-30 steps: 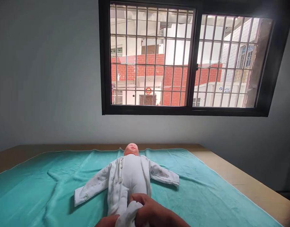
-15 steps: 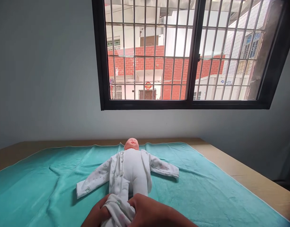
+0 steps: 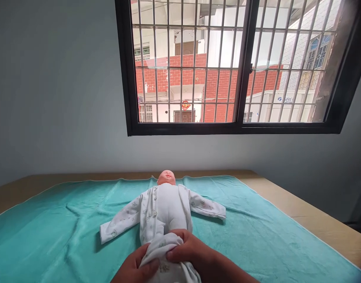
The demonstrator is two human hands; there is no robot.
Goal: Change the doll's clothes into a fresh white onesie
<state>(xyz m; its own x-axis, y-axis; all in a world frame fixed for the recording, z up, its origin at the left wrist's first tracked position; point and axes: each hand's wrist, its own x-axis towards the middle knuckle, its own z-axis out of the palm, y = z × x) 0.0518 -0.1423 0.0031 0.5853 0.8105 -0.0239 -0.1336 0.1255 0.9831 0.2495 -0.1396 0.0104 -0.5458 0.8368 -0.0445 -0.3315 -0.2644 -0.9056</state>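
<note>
A baby doll (image 3: 168,198) lies on its back with its head toward the wall, wearing a white printed jacket (image 3: 149,212) that hangs unfastened over its chest. Both sleeves are spread out to the sides. At the doll's lower legs, white printed baby pants (image 3: 165,253) are bunched up. My left hand (image 3: 136,265) grips their left edge, thumb on top. From the right, my right hand (image 3: 187,249) pinches the gathered cloth near the doll's legs. The doll's feet are hidden behind the cloth and my hands.
A turquoise blanket (image 3: 257,239) with some creases covers most of the wooden table (image 3: 310,212). Behind the table stands a grey wall (image 3: 59,98). A black-framed window (image 3: 183,129) with metal bars is set in it.
The bunched pants have shifted up and right and spread wider across the doll's lower legs. Both hands moved with them, their thumbs now showing on the cloth. The view shifted slightly.
</note>
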